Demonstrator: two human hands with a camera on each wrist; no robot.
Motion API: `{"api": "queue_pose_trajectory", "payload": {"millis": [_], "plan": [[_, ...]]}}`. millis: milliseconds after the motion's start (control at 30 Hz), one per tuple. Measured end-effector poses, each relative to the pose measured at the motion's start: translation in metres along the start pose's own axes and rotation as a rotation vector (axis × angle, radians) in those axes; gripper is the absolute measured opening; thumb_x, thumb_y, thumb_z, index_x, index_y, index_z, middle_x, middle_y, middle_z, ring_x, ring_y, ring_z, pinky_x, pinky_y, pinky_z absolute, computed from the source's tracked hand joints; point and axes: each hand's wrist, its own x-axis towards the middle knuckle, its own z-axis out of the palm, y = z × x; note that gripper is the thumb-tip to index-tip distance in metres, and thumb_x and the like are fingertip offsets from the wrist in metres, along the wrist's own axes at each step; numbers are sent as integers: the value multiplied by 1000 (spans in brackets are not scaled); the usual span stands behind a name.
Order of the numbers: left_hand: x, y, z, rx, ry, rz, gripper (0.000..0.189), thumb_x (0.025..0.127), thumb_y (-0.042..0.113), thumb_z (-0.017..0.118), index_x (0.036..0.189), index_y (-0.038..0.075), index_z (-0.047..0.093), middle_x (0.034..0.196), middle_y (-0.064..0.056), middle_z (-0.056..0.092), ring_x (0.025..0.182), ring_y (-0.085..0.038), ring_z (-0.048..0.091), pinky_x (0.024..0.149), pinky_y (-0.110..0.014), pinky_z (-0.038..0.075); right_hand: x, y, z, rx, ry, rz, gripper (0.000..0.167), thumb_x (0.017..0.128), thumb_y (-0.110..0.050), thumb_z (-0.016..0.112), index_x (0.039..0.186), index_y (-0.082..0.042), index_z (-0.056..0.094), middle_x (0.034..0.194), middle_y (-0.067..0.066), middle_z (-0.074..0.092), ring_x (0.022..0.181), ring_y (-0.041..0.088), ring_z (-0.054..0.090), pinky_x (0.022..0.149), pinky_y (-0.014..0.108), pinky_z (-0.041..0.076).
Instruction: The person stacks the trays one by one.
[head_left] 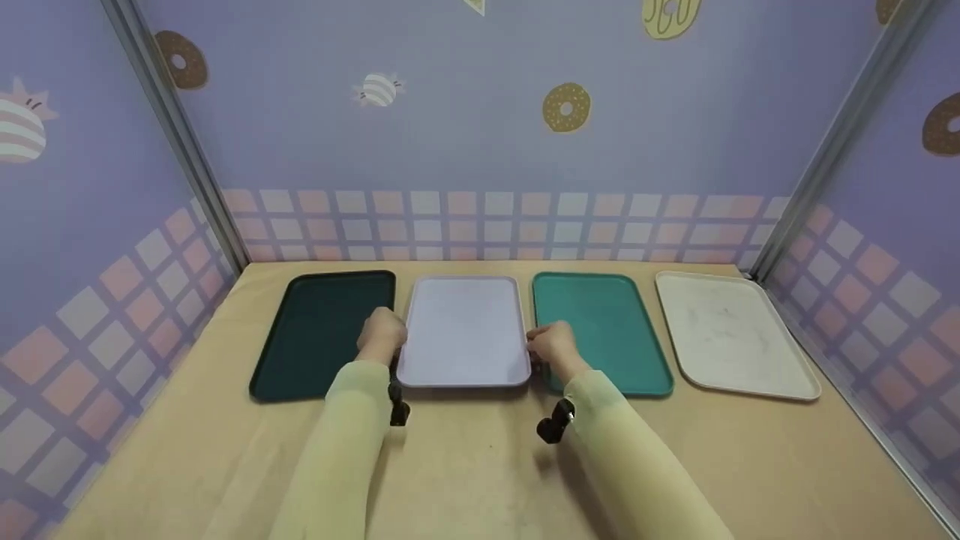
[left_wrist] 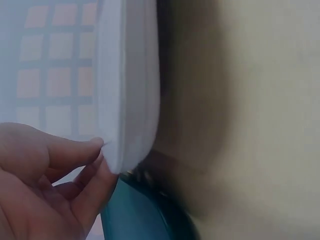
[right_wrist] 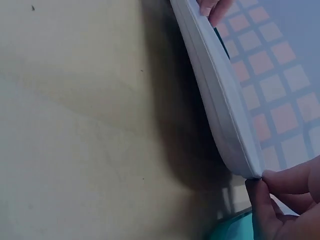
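Note:
Between my two hands is a pale lavender tray (head_left: pixel 465 330), slightly raised, with a shadow beneath it on the table. My left hand (head_left: pixel 381 334) pinches its left rim between thumb and fingers; the left wrist view shows the thumb on top of the white-looking tray edge (left_wrist: pixel 135 90). On the opposite rim, my right hand (head_left: pixel 553 343) pinches in the same way, and the right wrist view shows its fingertips at the tray's corner (right_wrist: pixel 235 145). A dark green tray (head_left: pixel 322 330) lies beside my left hand. Under my right hand and wrist is a teal tray (head_left: pixel 607 330).
A white marbled tray (head_left: pixel 735 330) lies at the far right of the light wooden table (head_left: pixel 465 480). Purple patterned walls (head_left: pixel 465 150) enclose the back and both sides. Metal posts (head_left: pixel 172 135) stand at the corners.

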Motion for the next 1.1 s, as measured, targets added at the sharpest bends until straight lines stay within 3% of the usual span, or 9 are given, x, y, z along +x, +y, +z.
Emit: {"api": "queue_pose_trajectory", "payload": {"millis": [100,167,233,333,433,567,700,967,1100], "plan": [[-2,-3,0,-47,-19,-5,25,99,3,54,76,8,63,78,-5,59,72,-21,54,58,-30,44,-2,1,-4,66,-19,6,35,94,7,63,129,9,67,132,27,67,85,18,71,79,31,61],[-4,-8,1,-73,-25,-3,21,96,1,57,80,7,69,77,-5,60,69,-19,54,54,-27,41,-4,3,-5,86,-29,-4,35,94,7,64,128,10,67,129,28,68,78,14,66,73,29,60],[-8,-14,2,-99,-38,4,20,94,-1,58,97,5,77,89,-8,69,70,-18,56,53,-25,42,-8,5,-6,82,-34,-15,34,93,7,65,127,9,68,128,27,69,76,13,65,70,28,59],[-17,-21,3,-127,-59,17,36,95,-1,57,127,4,72,121,-15,72,79,-19,61,57,-24,47,-13,10,-7,58,-33,-31,33,92,6,67,124,8,70,125,26,71,81,15,69,73,30,61],[-27,-27,6,-138,-63,39,40,96,0,54,135,2,67,136,-19,67,90,-22,64,65,-27,51,-20,14,-9,29,-19,-47,30,90,6,69,119,7,73,120,25,73,84,18,72,76,31,62],[-41,-34,11,-111,-11,84,40,97,1,52,133,1,68,138,-21,66,109,-31,67,85,-41,57,-31,19,-9,-14,6,-73,26,87,8,70,112,8,76,110,24,76,79,15,70,74,31,62],[-53,-38,16,-41,52,128,39,95,1,52,129,4,71,136,-20,67,122,-37,65,99,-56,54,-41,25,-7,-58,23,-110,24,83,10,70,107,10,76,100,23,77,72,13,68,69,30,62],[-62,-36,22,54,120,148,22,91,-2,56,96,5,76,102,-16,75,83,-25,62,70,-45,52,-51,35,0,-155,48,-150,25,80,12,70,103,10,76,98,22,77,75,17,68,69,31,61],[-63,-36,25,82,120,139,24,91,-2,57,101,5,78,108,-18,77,88,-27,68,75,-50,57,-54,34,1,-265,72,-177,23,80,9,70,101,7,78,102,21,78,83,22,70,71,33,61]]}}
